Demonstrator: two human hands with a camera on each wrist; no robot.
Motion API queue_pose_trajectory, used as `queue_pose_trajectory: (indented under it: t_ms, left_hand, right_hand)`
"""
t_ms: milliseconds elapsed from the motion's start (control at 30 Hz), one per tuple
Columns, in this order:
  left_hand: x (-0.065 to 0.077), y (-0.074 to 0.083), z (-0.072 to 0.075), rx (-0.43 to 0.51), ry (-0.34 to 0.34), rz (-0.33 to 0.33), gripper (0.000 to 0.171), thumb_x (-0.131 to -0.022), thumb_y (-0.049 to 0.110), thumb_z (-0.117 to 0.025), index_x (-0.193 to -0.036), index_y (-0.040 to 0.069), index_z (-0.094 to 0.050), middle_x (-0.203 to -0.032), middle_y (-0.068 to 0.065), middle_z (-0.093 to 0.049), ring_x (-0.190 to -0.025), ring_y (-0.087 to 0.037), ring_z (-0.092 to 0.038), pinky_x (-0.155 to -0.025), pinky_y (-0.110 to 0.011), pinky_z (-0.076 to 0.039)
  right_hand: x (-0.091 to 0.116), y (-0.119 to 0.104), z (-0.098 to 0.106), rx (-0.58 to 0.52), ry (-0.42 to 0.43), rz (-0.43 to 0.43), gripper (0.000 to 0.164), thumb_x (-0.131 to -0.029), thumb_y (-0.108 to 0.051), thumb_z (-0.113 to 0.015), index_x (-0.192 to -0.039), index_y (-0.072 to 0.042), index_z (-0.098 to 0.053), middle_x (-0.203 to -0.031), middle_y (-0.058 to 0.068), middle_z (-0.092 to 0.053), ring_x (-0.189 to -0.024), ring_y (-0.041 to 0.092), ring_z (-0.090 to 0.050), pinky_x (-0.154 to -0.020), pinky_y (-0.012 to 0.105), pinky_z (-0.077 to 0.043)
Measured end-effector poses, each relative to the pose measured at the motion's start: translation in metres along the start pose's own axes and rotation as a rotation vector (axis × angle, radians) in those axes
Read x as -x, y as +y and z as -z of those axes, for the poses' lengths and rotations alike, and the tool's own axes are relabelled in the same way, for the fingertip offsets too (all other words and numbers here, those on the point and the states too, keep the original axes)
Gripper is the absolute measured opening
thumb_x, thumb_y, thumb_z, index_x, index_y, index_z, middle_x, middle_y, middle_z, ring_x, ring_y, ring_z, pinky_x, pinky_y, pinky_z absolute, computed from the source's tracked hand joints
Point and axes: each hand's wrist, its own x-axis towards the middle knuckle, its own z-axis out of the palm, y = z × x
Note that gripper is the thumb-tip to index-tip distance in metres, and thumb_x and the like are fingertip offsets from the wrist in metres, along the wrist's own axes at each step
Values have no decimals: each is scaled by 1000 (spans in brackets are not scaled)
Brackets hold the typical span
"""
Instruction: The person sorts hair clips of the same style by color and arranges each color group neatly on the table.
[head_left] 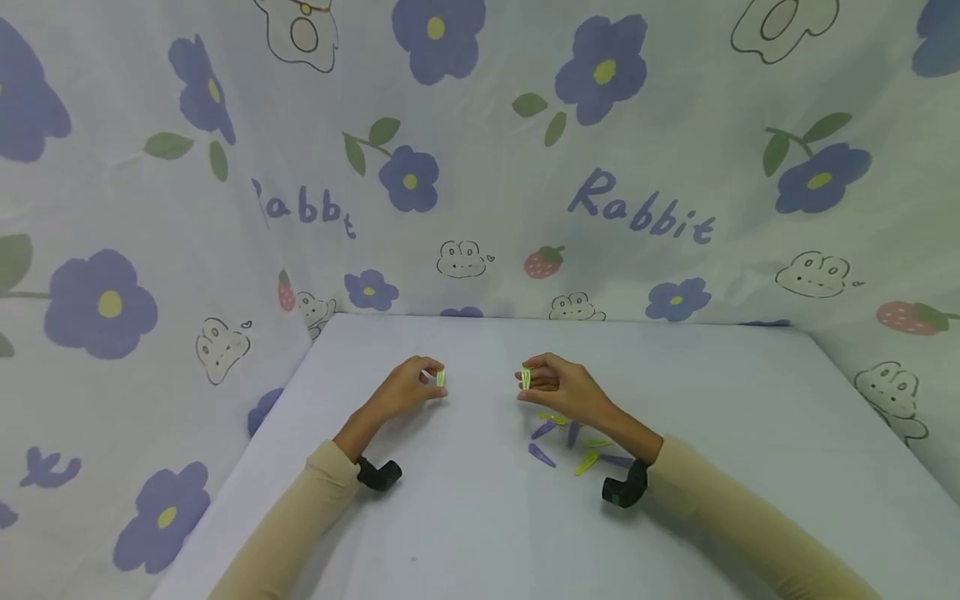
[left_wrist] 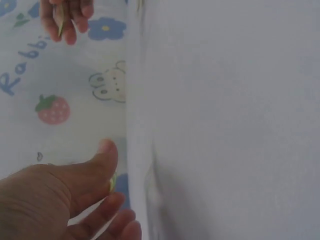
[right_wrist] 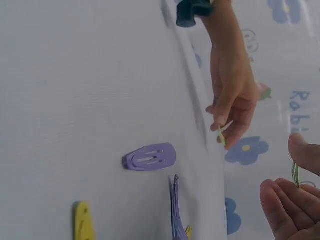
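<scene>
Above the table, my left hand (head_left: 405,387) pinches a small light-green hair clip (head_left: 441,377) between thumb and fingers. Facing it from the right, my right hand (head_left: 562,388) pinches another light-green hair clip (head_left: 526,378), held upright. A short gap separates the two clips. In the left wrist view, the left hand (left_wrist: 75,192) mostly hides its clip (left_wrist: 113,183). The right wrist view shows the right-hand clip (right_wrist: 295,173) edge-on between thumb and fingertips.
Below my right hand lies a loose group of purple and yellow hair clips, among them a purple clip (head_left: 542,455) and a yellow clip (head_left: 587,463). The white table (head_left: 465,517) meets a patterned cloth backdrop (head_left: 480,200) at its far edge.
</scene>
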Motion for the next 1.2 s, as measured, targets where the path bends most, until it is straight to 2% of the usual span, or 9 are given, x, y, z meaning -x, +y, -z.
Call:
queue_pose_trajectory:
  t_ms: [133, 200, 367, 467, 600, 733, 967, 1200]
  left_hand:
    - [-4, -2, 2, 4, -22, -18, 49, -87, 25, -79, -129, 5, -63, -127, -15, -59, -115, -31, -60, -95, -46, -51]
    - [-5, -3, 2, 10, -24, -27, 48, -86, 24, -79, -128, 5, -63, -128, -17, -58, -117, -33, -59, -96, -47, -51]
    - [-10, -5, 1, -25, -16, -74, 48, -87, 27, -79, -127, 5, -63, -127, -19, -58, -118, -35, -57, -99, -50, -49]
    - [-12, -5, 1, -40, -12, -75, 46, -87, 27, -79, -126, 6, -64, -131, -20, -57, -123, -37, -54, -104, -53, -45]
    - [-15, -4, 2, -40, -11, -74, 44, -87, 24, -79, -124, 4, -65, -139, -23, -52, -133, -41, -48, -112, -56, -37]
    - [-19, -6, 0, -47, -15, -90, 44, -87, 23, -78, -123, 2, -65, -142, -25, -49, -137, -43, -44, -115, -58, -33]
    - [-23, -13, -5, -40, -17, -68, 42, -86, 22, -79, -122, 4, -66, -141, -26, -50, -135, -44, -45, -114, -59, -34]
    - [-23, -13, -8, -81, -21, -1, 45, -85, 28, -80, -125, 12, -66, -144, -20, -50, -138, -43, -42, -114, -63, -30]
  right_hand:
    - [-19, -5, -14, 39, -36, 34, 53, -86, -29, -79, -127, -3, -57, -118, 18, -72, -100, 21, -73, -85, 23, -57]
    - [-27, -5, -22, 80, -41, 57, 54, -86, -31, -79, -126, -4, -57, -117, 15, -72, -98, 19, -73, -84, 23, -57]
    - [-49, -2, -41, 190, 8, 93, 52, -83, -33, -82, -122, -6, -61, -111, 6, -64, -92, 18, -64, -80, 28, -55]
    - [-63, 1, -51, 219, 22, 59, 51, -81, -34, -83, -120, -9, -64, -108, 5, -59, -91, 18, -59, -81, 30, -53]
    - [-80, 6, -63, 223, -15, -15, 50, -82, -38, -83, -120, -12, -64, -109, 4, -58, -94, 17, -57, -83, 29, -51]
    - [-91, 11, -72, 223, -51, -60, 48, -83, -38, -82, -120, -13, -64, -110, 6, -58, -96, 19, -57, -84, 30, -50]
    - [-101, 18, -84, 236, -81, -92, 49, -83, -38, -82, -120, -11, -64, -111, 9, -58, -98, 20, -56, -82, 33, -50]
    - [-109, 26, -89, 371, -114, -86, 50, -82, -42, -81, -120, -13, -65, -108, 7, -62, -99, 20, -56, -84, 36, -42]
